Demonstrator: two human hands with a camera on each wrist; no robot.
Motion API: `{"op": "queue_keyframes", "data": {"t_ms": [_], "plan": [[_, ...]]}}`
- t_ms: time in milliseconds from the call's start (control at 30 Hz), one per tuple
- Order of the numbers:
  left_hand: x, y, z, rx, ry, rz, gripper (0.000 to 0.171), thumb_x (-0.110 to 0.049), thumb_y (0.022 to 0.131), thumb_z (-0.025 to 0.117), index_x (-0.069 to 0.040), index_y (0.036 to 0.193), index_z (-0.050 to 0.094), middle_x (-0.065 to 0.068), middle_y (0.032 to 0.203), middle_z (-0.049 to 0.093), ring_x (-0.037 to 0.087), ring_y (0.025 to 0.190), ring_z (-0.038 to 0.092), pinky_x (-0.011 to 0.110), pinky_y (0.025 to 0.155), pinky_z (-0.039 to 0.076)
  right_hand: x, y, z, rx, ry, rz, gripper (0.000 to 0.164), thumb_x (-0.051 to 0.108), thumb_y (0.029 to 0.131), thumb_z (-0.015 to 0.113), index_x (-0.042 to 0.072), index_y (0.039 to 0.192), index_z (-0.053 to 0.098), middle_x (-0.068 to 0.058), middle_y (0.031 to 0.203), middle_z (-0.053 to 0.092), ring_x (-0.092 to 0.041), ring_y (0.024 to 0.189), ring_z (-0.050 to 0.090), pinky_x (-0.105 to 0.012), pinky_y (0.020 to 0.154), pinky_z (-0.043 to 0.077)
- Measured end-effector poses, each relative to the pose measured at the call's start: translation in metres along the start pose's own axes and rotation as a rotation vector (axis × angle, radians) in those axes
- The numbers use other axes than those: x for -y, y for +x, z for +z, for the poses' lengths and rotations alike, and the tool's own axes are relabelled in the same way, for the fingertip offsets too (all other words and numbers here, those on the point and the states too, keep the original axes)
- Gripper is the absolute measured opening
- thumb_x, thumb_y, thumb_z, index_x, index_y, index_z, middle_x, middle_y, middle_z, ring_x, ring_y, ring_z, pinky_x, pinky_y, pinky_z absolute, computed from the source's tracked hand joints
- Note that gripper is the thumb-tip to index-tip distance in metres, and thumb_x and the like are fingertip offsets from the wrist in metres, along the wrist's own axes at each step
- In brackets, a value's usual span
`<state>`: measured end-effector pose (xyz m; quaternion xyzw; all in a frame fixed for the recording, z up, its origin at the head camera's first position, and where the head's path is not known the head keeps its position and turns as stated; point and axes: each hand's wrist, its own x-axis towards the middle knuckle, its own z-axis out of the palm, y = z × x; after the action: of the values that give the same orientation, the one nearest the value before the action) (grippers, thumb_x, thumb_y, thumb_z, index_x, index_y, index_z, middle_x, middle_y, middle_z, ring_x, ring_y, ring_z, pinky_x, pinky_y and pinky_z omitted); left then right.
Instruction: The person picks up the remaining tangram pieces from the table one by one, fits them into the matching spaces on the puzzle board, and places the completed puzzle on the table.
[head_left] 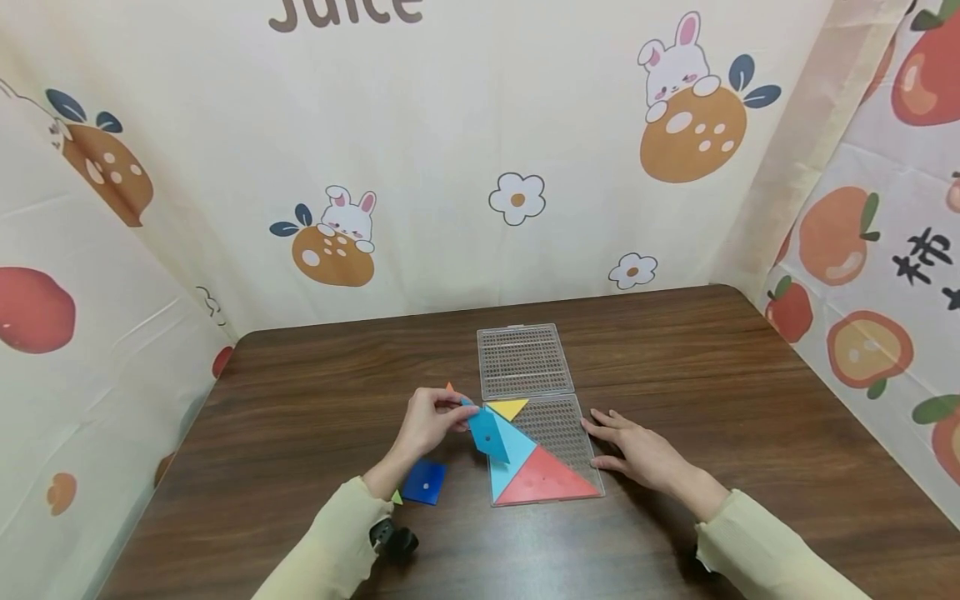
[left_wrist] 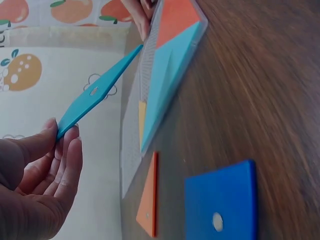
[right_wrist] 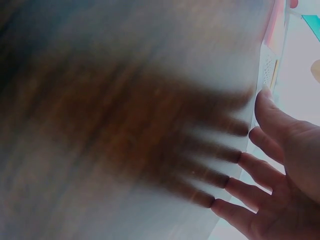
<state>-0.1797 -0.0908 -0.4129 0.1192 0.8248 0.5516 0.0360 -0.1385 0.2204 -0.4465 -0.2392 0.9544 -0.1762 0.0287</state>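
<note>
Between thumb and fingers, my left hand [head_left: 431, 422] pinches a light-blue tangram parallelogram [head_left: 489, 435] by one end, tilted above the left side of a clear plastic tangram case [head_left: 562, 433]. Inside the case lie a red triangle [head_left: 546, 481], a larger light-blue triangle [head_left: 520, 454] and a small yellow triangle [head_left: 507, 408]. My right hand [head_left: 637, 450] lies with spread, fairly straight fingers at the case's right edge. In the right wrist view its fingertips [right_wrist: 245, 159] meet the tabletop.
The case's open lid [head_left: 525, 362] lies flat behind it. Left of the case are a dark-blue square [head_left: 424, 482], an orange triangle [left_wrist: 148, 200] and a green piece [head_left: 397, 497], partly hidden by my left arm. A patterned cloth [head_left: 450, 167] hangs behind the wooden table [head_left: 315, 367].
</note>
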Motion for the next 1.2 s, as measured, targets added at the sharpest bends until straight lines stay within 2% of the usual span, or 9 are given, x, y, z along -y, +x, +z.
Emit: {"op": "queue_keyframes", "data": {"t_ms": [200, 400, 433, 633, 667, 800, 1200], "plan": [[-0.006, 0.007, 0.012, 0.028, -0.038, -0.013, 0.019, -0.009, 0.077, 0.067, 0.008, 0.085, 0.066, 0.014, 0.071, 0.065, 0.027, 0.057, 0.063, 0.041, 0.057, 0.051, -0.001, 0.0, 0.001, -0.009, -0.004, -0.005, 0.055, 0.03, 0.078, 0.065, 0.006, 0.126, 0.05, -0.018, 0.131, 0.042, -0.04, 0.118, 0.037, -0.051, 0.084, 0.039], [-0.015, 0.013, 0.022, 0.023, -0.021, -0.049, 0.019, -0.01, 0.077, 0.068, 0.007, 0.085, 0.065, 0.012, 0.067, 0.064, 0.03, 0.058, 0.062, 0.042, 0.054, 0.051, -0.002, 0.0, 0.002, -0.016, -0.007, -0.008, 0.055, 0.031, 0.079, 0.065, 0.006, 0.125, 0.051, -0.017, 0.131, 0.042, -0.039, 0.118, 0.037, -0.051, 0.084, 0.039], [-0.021, 0.011, 0.023, 0.027, -0.021, -0.049, 0.019, -0.008, 0.077, 0.068, 0.009, 0.085, 0.065, 0.015, 0.067, 0.064, 0.032, 0.059, 0.062, 0.04, 0.053, 0.051, -0.002, 0.0, 0.002, -0.016, -0.005, -0.007, 0.055, 0.031, 0.079, 0.065, 0.006, 0.125, 0.051, -0.017, 0.131, 0.042, -0.039, 0.118, 0.037, -0.051, 0.083, 0.04], [-0.024, 0.018, 0.034, 0.055, -0.071, -0.038, 0.018, -0.004, 0.076, 0.068, 0.013, 0.083, 0.063, 0.02, 0.069, 0.064, 0.03, 0.057, 0.062, 0.04, 0.056, 0.051, -0.003, 0.0, 0.001, -0.005, -0.001, -0.011, 0.056, 0.032, 0.078, 0.064, 0.007, 0.126, 0.05, -0.017, 0.131, 0.042, -0.039, 0.119, 0.037, -0.05, 0.083, 0.04], [-0.019, 0.022, 0.036, 0.062, -0.08, -0.034, 0.018, -0.005, 0.075, 0.068, 0.012, 0.082, 0.064, 0.019, 0.069, 0.064, 0.028, 0.056, 0.062, 0.042, 0.057, 0.051, -0.003, 0.0, 0.001, -0.003, -0.002, -0.014, 0.056, 0.033, 0.078, 0.064, 0.006, 0.126, 0.051, -0.017, 0.131, 0.042, -0.039, 0.118, 0.037, -0.05, 0.083, 0.04], [-0.021, 0.026, 0.04, 0.081, -0.093, -0.03, 0.017, -0.004, 0.076, 0.068, 0.012, 0.082, 0.064, 0.019, 0.068, 0.064, 0.027, 0.055, 0.062, 0.041, 0.057, 0.051, -0.004, 0.001, -0.001, 0.004, -0.01, -0.029, 0.056, 0.034, 0.078, 0.065, 0.006, 0.125, 0.051, -0.018, 0.13, 0.043, -0.039, 0.118, 0.039, -0.05, 0.084, 0.04], [-0.025, 0.035, 0.059, 0.093, -0.129, -0.129, 0.02, -0.005, 0.076, 0.068, 0.011, 0.088, 0.064, 0.017, 0.067, 0.064, 0.027, 0.055, 0.063, 0.04, 0.057, 0.051, -0.007, 0.003, -0.003, 0.017, -0.017, -0.061, 0.062, 0.039, 0.075, 0.066, 0.005, 0.125, 0.051, -0.017, 0.129, 0.044, -0.037, 0.118, 0.039, -0.048, 0.086, 0.039]]}}
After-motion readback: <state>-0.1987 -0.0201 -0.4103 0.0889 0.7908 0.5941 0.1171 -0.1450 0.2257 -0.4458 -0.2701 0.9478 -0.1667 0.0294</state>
